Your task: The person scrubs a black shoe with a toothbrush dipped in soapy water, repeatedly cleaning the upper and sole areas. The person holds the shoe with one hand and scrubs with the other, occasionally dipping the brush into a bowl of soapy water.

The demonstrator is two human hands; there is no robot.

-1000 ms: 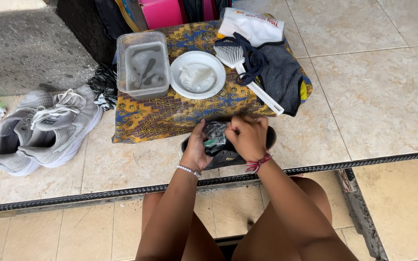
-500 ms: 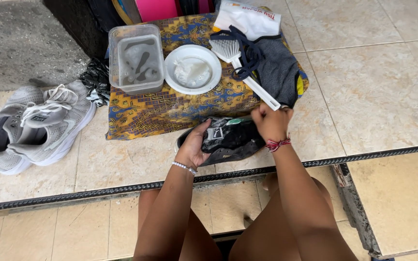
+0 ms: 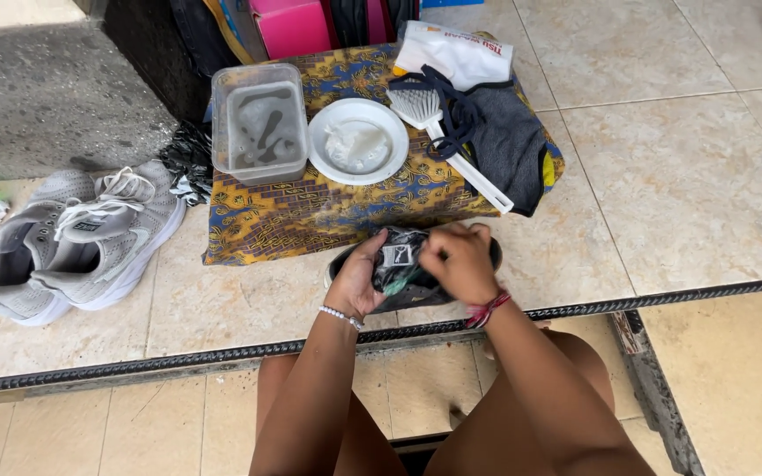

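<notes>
Beige ceramic floor tiles (image 3: 663, 176) fill most of the frame, crossed low down by a dark metal drain grating (image 3: 178, 357) that runs from left to right. At centre, the left hand (image 3: 359, 280) and the right hand (image 3: 456, 263) both close around a dark, black-and-grey sports shoe (image 3: 396, 264), which sits just below the near edge of a yellow-and-blue patterned cloth (image 3: 310, 216) spread on the floor. The left hand cups the shoe's side; the right hand's fingers curl over its top, though exactly what they pinch is hidden.

On the cloth, upper centre, stand a clear rectangular plastic tub of murky water (image 3: 257, 123) and a round white bowl with pale contents (image 3: 357, 141), touching side by side. A white long-handled brush (image 3: 451, 145) lies tilted across a dark grey garment (image 3: 509, 145) at upper right of the cloth.

Risks, as I judge them: the tub sits near the shoe's side of the cloth, so a sharp tug or an elbow swinging forward could tip it and soak the cloth. The brush handle overhangs towards the hands and could be knocked off.

Open room lies mostly at right, on bare tiles. At left, a pair of light grey sneakers (image 3: 72, 242) and a crumpled black plastic bag (image 3: 189, 159) crowd the floor.
</notes>
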